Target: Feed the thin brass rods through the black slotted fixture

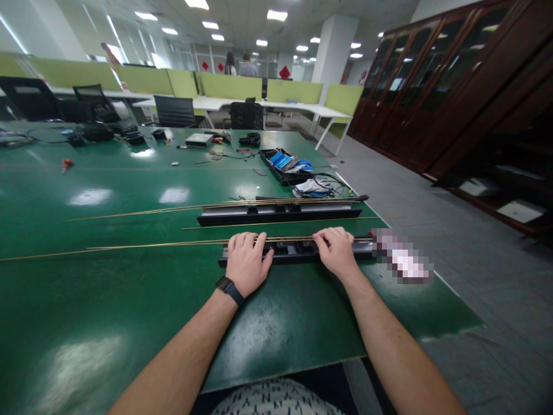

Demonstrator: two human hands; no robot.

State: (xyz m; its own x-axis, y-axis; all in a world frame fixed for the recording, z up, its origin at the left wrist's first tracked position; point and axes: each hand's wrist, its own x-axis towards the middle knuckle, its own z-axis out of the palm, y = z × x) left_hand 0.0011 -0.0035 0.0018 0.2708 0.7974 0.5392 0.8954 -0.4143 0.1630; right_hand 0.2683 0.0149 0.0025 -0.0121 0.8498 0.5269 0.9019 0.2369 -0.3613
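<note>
A long black and silver rail (298,259) lies crosswise on the green table in front of me. Thin brass-coloured rods (190,242) run along its top and stick out far to the left. Over the rail's left end is my left hand (247,262), closed on it, fingers across the far side and thumb on the near side. Farther right, my right hand (339,251) has thumb and index finger pinched at the rods. Its other fingers are curled at the rail's far side. Both palms hide parts of the rail.
Behind lies a second black rail (280,216) with more rods, and a single rod (276,223) between. A black tray (276,173) with blue items, gloves (317,187) and a white box (199,140) are farther back. The table edge (449,294) runs at right.
</note>
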